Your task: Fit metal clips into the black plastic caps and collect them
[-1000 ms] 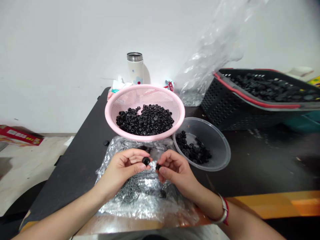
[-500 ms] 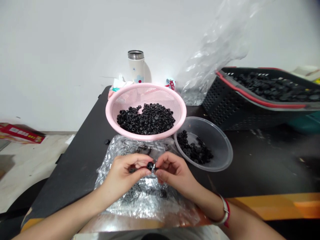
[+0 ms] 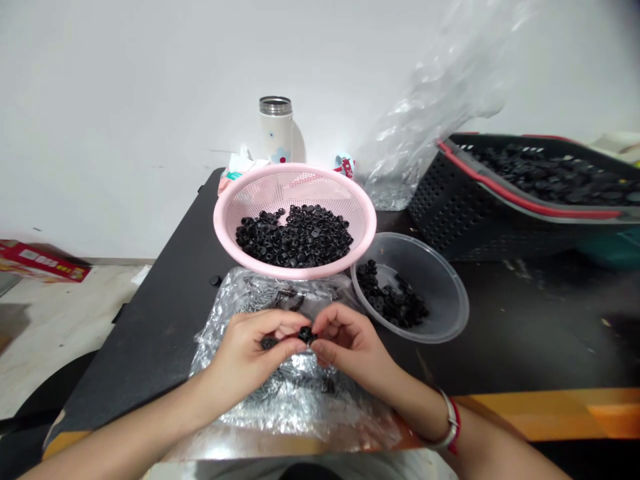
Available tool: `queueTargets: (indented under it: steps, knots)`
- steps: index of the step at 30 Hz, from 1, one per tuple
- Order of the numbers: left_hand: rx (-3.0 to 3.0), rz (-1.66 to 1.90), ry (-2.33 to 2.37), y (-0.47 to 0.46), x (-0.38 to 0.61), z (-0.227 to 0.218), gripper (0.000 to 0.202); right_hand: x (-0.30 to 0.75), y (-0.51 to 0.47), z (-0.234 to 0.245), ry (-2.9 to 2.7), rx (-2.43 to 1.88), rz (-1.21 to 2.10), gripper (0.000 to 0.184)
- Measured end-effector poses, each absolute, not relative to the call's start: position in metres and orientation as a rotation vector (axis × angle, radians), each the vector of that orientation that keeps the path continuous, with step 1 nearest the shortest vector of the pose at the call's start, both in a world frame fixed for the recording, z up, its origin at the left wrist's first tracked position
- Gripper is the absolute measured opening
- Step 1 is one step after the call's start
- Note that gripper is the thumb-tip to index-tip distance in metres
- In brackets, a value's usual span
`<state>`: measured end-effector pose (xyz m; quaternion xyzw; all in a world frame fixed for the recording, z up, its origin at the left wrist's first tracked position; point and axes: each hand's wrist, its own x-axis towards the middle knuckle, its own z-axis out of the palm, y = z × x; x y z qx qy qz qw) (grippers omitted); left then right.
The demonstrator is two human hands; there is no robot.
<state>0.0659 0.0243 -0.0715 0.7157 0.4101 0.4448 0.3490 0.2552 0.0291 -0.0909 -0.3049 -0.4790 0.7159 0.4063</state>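
Observation:
My left hand [image 3: 263, 343] pinches a small black cap-like part [image 3: 305, 334] between thumb and index finger. At its other side my right hand [image 3: 345, 340] is closed, thumb and index finger meeting the same spot. What exactly the right fingertips grip is mostly hidden. Both hands hover over a clear plastic bag [image 3: 280, 417] spread on the table, with thin metal screws [image 3: 260, 299] and some black parts on it. Beyond the hands stands a pink mesh basin [image 3: 220, 227] holding many small black caps [image 3: 300, 240].
A clear plastic tub [image 3: 450, 313] with black washers [image 3: 393, 300] stands right of the basin. Farther right is a dark basket [image 3: 440, 207] full of black parts. A bottle [image 3: 276, 133] and crumpled plastic film [image 3: 400, 160] are by the wall. One loose black piece [image 3: 215, 281] lies left.
The two hands' fingertips have come closer together. A shiny bit that showed between the black pieces is now mostly covered. The view has shifted slightly.

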Motion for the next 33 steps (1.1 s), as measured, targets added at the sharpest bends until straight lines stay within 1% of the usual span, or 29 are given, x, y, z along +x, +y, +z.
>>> queueTargets:
  steps: [4, 11, 17, 22, 27, 33]
  knots:
    - [1.900, 1.123, 1.081, 0.0240, 0.0650, -0.0737, 0.016, 0.2542, 0.0290, -0.0895, -1.184, -0.825, 1.793, 0.028]
    - [1.970, 1.068, 1.101, 0.0237, 0.0640, -0.0760, 0.015, 0.2539, 0.0290, -0.0855, -1.199, -0.859, 1.733, 0.026]
    - [1.981, 1.074, 1.097, 0.0232, 0.0647, -0.0746, 0.020, 0.2536, 0.0272, -0.0878, -1.320, -0.853, 1.558, 0.017]
    - [1.959, 1.048, 1.128, 0.0221, 0.0651, -0.0721, 0.020, 0.2532, 0.0254, -0.0884, -1.339, -0.821, 1.491, 0.016]
    - [1.936, 1.040, 1.131, 0.0221, 0.0646, -0.0715, 0.020, 0.2555, 0.0238, -0.0864, -1.507, -0.833, 1.263, 0.008]
    - [2.010, 1.067, 1.142, 0.0222, 0.0643, -0.0706, 0.017, 0.2576, 0.0227, -0.0841, -1.564, -0.798, 1.245, 0.004]
